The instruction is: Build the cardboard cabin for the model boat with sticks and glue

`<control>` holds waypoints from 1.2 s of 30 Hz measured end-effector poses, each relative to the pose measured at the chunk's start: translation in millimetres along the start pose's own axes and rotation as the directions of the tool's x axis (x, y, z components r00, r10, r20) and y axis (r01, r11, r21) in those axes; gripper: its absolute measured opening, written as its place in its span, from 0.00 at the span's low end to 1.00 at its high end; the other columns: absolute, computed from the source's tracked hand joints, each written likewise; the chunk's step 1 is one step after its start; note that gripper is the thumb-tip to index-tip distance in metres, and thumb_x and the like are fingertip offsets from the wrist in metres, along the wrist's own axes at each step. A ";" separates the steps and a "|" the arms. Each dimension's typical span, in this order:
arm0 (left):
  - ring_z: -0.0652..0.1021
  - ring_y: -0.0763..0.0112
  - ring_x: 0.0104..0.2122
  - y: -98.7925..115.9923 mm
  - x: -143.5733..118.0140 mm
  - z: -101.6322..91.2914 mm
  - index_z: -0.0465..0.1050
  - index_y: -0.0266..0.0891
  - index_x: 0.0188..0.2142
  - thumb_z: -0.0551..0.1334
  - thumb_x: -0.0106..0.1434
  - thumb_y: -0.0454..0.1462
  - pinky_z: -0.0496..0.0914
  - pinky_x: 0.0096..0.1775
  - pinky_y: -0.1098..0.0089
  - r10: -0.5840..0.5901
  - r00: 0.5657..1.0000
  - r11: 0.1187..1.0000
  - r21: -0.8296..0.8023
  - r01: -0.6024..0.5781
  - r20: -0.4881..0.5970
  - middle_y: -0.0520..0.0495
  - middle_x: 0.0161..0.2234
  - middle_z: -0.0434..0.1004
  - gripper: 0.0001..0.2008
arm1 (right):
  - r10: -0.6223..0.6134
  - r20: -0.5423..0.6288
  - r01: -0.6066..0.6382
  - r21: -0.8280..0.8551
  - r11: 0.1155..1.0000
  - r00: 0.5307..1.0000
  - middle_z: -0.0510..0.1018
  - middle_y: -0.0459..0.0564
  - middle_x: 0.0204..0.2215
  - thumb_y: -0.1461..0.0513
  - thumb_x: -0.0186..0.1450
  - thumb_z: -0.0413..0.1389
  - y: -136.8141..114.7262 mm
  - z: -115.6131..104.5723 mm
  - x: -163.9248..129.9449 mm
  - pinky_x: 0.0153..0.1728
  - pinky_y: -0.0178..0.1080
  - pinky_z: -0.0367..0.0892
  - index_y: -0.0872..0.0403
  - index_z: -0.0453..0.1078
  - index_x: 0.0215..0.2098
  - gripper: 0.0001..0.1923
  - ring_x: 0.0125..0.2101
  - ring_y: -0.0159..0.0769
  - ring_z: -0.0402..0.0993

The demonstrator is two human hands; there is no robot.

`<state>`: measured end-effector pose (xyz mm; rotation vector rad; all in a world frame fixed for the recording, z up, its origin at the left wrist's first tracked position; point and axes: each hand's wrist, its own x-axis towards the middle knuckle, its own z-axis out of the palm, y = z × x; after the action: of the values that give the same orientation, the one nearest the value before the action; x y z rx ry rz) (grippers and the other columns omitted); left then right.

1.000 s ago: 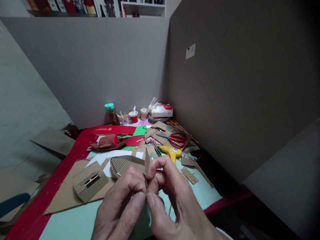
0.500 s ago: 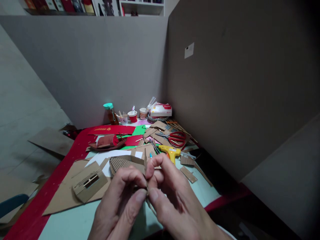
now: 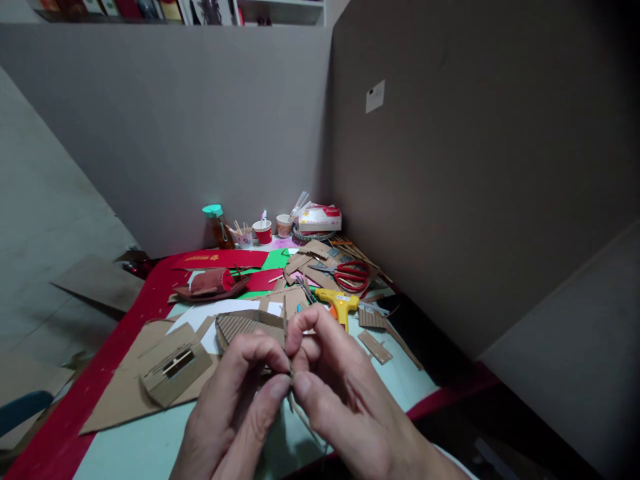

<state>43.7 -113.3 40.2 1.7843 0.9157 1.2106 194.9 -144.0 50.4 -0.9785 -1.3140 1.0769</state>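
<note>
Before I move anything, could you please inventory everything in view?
Narrow cardboard: count unclear, brown, centre
Cardboard hull: one, brown, centre
Slotted panel: one, brown, left
Cardboard sheet: one, brown, under slotted panel
Model boat: one, reddish brown, left
Flat sheets: several, red, green, white, around model boat
Glue gun: one, yellow, right of centre
Scissors: one pair, red, beyond glue gun
Cardboard scraps: several, brown, right
Cups: three, red and pale, far end
Bottle: one, teal lid, beside cups
Packet: one, white and red, right of cups
Table: one, pale green and red, below
Partitions: two, grey, around
Shelf: one, white, top
Left hand: one, bare, pinching narrow cardboard
Right hand: one, bare, likewise pinching
</note>
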 end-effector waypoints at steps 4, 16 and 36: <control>0.78 0.78 0.31 -14.7 9.4 -16.7 0.74 0.56 0.41 0.60 0.76 0.38 0.71 0.35 0.85 0.077 0.976 0.997 -0.016 -0.075 0.205 0.60 0.34 0.77 0.07 | -0.041 0.071 0.040 0.006 0.999 0.997 0.64 0.41 0.28 0.56 0.73 0.51 -0.6 -5.4 -0.5 0.26 0.33 0.59 0.49 0.59 0.41 0.06 0.27 0.31 0.57; 0.77 0.75 0.34 -5.7 6.7 -7.4 0.75 0.53 0.40 0.61 0.75 0.36 0.72 0.37 0.83 0.098 0.986 0.994 -0.051 -0.092 0.134 0.57 0.36 0.77 0.08 | -0.025 0.088 0.020 0.060 0.998 0.996 0.62 0.41 0.28 0.55 0.73 0.50 0.5 -4.1 -0.3 0.28 0.33 0.59 0.49 0.58 0.42 0.07 0.27 0.31 0.56; 0.78 0.72 0.44 -2.7 4.0 -0.8 0.76 0.53 0.36 0.61 0.73 0.36 0.68 0.37 0.80 -0.013 0.999 0.995 -0.095 0.016 0.033 0.58 0.38 0.79 0.10 | -0.054 0.168 0.052 0.017 0.998 0.984 0.61 0.40 0.29 0.57 0.77 0.46 2.0 -10.7 0.8 0.27 0.33 0.57 0.49 0.58 0.46 0.04 0.26 0.30 0.56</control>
<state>43.7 -108.4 39.5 1.7132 0.8374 1.1933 205.4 -142.3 48.2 -0.8528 -1.4605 1.1448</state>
